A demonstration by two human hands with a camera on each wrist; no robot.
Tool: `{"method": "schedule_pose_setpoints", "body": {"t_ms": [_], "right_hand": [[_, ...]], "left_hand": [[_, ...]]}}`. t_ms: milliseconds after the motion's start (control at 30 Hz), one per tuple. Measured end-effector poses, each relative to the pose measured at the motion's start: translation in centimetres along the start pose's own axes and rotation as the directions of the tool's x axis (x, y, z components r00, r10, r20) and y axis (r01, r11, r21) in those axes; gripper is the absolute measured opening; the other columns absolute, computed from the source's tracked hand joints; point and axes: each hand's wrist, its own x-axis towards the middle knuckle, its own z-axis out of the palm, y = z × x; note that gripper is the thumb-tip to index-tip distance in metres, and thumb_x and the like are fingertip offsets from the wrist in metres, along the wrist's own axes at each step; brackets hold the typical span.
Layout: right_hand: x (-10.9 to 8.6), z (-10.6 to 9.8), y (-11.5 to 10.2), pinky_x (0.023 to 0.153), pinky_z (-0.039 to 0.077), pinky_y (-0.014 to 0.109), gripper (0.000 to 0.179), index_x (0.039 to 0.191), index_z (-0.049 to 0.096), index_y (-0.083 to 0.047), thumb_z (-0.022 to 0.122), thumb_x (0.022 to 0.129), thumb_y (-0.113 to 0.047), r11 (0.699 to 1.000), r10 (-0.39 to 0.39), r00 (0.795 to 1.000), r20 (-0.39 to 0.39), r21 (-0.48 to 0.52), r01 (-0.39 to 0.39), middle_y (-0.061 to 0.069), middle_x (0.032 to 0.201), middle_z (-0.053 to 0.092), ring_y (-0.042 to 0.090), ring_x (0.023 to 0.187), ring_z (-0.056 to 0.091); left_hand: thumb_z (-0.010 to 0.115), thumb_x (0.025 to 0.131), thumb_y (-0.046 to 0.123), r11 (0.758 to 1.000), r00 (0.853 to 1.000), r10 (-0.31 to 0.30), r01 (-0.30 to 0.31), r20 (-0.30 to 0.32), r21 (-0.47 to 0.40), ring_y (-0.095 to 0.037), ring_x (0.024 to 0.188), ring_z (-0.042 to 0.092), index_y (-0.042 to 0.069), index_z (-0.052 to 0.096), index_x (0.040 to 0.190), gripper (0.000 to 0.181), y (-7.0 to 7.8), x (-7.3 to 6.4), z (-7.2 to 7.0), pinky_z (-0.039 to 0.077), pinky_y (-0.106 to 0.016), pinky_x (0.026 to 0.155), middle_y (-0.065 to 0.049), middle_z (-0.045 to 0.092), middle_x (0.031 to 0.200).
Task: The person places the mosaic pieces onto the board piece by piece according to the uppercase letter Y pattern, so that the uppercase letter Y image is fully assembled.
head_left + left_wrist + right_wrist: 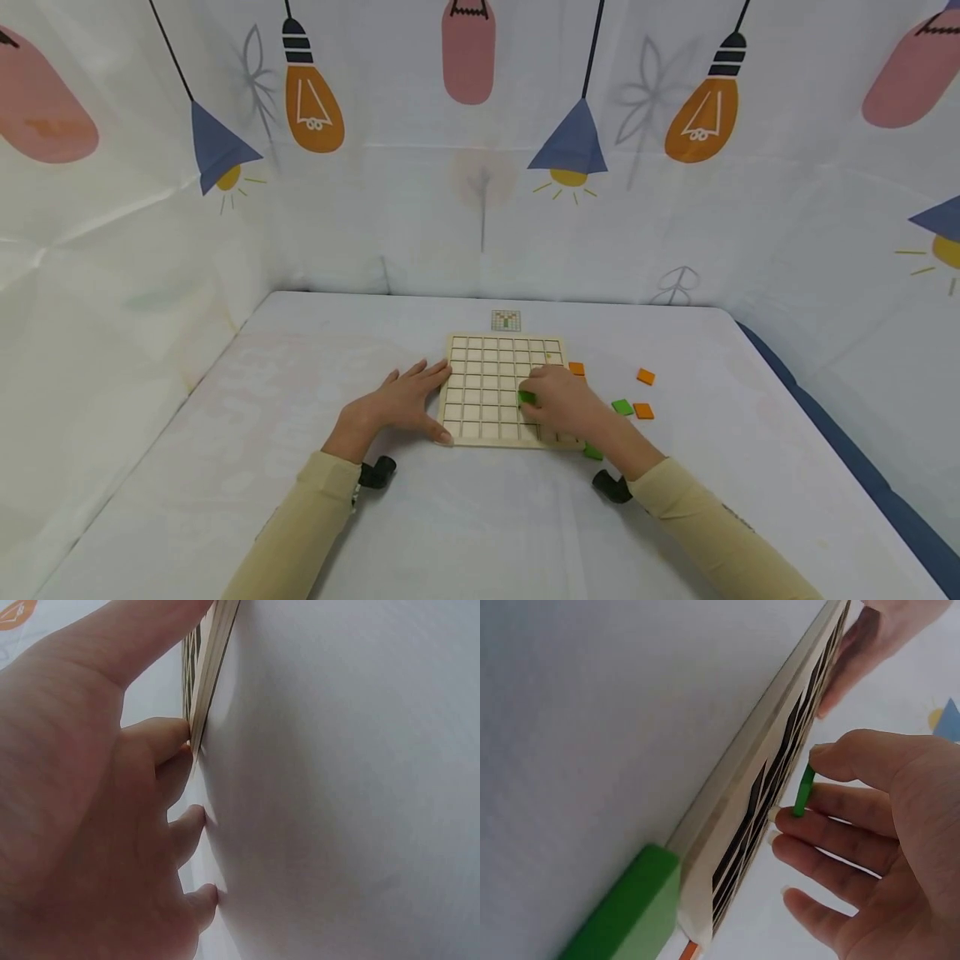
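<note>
Beige cloth sleeves (300, 525), head view, lead to a square, gridded pale-wood board (482, 392); the spread left hand (397, 407) steadies its left side. Left wrist view: layered, smooth-looking edge against fingertips. Right wrist view: the separate right hand (904, 840) pinches a thin green tile (805, 791) over the board, probably best laid flat, square to the grooves.

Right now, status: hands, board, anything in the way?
Left hand against grid board's left edge. Right hand pinching green tile over board. Loose orange tiles and loose green tiles off right side; no obstruction seen.
</note>
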Motion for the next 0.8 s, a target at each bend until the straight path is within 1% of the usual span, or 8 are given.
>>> {"method": "schedule_pose_setpoints", "body": {"t_ms": [100, 200, 400, 533, 800], "right_hand": [[0.0, 0.1, -0.3, 0.074, 0.048, 0.029, 0.012, 0.096, 0.076, -0.014, 0.069, 0.090, -0.021, 1.000, 0.008, 1.000, 0.014, -0.009, -0.008, -0.005, 0.084, 0.066, 0.010, 0.077, 0.052], [0.1, 0.2, -0.6, 0.074, 0.047, 0.029, 0.011, 0.095, 0.075, -0.015, 0.069, 0.090, -0.023, 1.000, 0.019, 0.999, 0.027, -0.014, -0.018, -0.008, 0.081, 0.064, 0.010, 0.075, 0.050], [0.0, 0.2, -1.2, 0.075, 0.047, 0.028, 0.007, 0.090, 0.073, -0.018, 0.069, 0.091, -0.024, 0.998, 0.042, 0.998, 0.056, 0.033, -0.044, -0.009, 0.084, 0.062, 0.009, 0.080, 0.052], [0.0, 0.2, -1.7, 0.076, 0.048, 0.028, 0.007, 0.091, 0.073, -0.019, 0.069, 0.091, -0.024, 0.998, 0.051, 0.997, 0.063, 0.042, -0.053, -0.010, 0.086, 0.063, 0.008, 0.082, 0.052], [0.2, 0.3, -2.4, 0.071, 0.042, 0.026, 0.007, 0.088, 0.073, -0.020, 0.068, 0.090, -0.025, 0.999, 0.030, 0.996, 0.080, 0.010, -0.031, -0.011, 0.080, 0.056, 0.009, 0.076, 0.045]], "left_hand": [[0.083, 0.069, 0.062, 1.000, 1.000, 0.001, -0.001, -0.001, -0.002, -0.034, 0.157, 0.007, 0.019, 0.019, 0.161, 0.119, 0.0, 0.0, 0.0, 0.008, -0.068, 0.120, 0.001, 0.014, 0.169], [0.083, 0.069, 0.061, 1.000, 1.000, 0.003, -0.003, -0.004, -0.001, -0.034, 0.157, 0.007, 0.019, 0.020, 0.161, 0.119, 0.0, 0.0, 0.0, 0.008, -0.068, 0.120, 0.000, 0.014, 0.169], [0.082, 0.069, 0.063, 1.000, 1.000, 0.005, -0.005, -0.004, 0.001, -0.033, 0.157, 0.007, 0.020, 0.020, 0.161, 0.119, -0.1, 0.0, 0.1, 0.008, -0.068, 0.120, 0.001, 0.014, 0.169], [0.083, 0.068, 0.063, 1.000, 1.000, 0.003, -0.003, -0.005, -0.004, -0.033, 0.157, 0.006, 0.020, 0.019, 0.161, 0.120, -0.1, 0.1, 0.2, 0.008, -0.068, 0.120, 0.002, 0.014, 0.169], [0.082, 0.069, 0.063, 1.000, 1.000, 0.006, -0.006, -0.001, 0.000, -0.033, 0.157, 0.006, 0.020, 0.019, 0.161, 0.120, -0.2, 0.0, 0.2, 0.007, -0.067, 0.120, 0.002, 0.013, 0.169]]}}
